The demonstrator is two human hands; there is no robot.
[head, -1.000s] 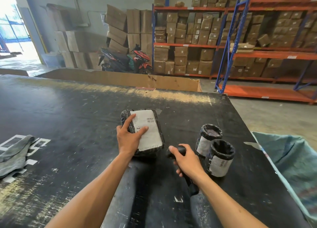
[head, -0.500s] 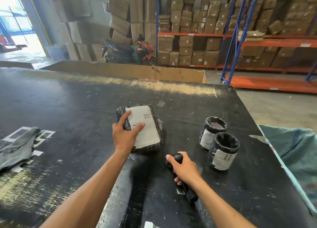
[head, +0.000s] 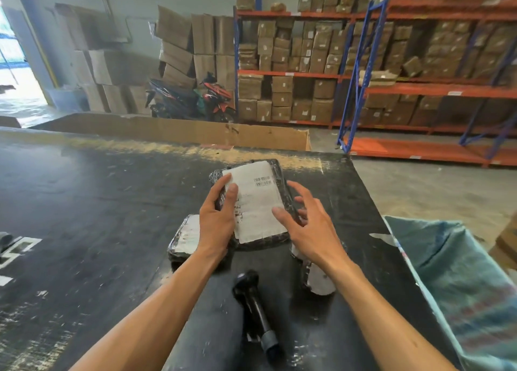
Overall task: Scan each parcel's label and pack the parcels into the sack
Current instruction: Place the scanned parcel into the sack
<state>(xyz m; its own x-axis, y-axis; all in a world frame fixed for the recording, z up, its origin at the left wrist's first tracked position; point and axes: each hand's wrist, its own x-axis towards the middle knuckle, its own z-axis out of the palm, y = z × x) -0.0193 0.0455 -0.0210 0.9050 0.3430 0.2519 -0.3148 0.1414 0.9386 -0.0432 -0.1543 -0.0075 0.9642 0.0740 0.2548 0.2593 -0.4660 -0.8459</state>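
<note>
My left hand [head: 218, 222] grips the left edge of a flat black-wrapped parcel [head: 257, 200] with a white barcode label and holds it tilted above the black table [head: 84, 203]. At the parcel's right edge my right hand [head: 310, 225] is spread open, its thumb at the label. The black handheld scanner [head: 251, 300] lies on the table between my forearms. A second flat wrapped parcel [head: 184, 236] lies under my left wrist. Round black-wrapped parcels [head: 319, 281] stand partly hidden under my right forearm. The blue-green sack [head: 461, 273] hangs open past the table's right edge.
A long open cardboard box [head: 167, 130] runs along the table's far edge. A grey cloth [head: 4, 239] lies at the far left. Behind stand orange and blue shelves [head: 419, 88] full of cartons, stacked boxes and a parked motorbike [head: 195, 102].
My right hand has let go of the scanner, which now lies on the table, and has moved up to the flat parcel. My left hand has lifted that parcel off the table.
</note>
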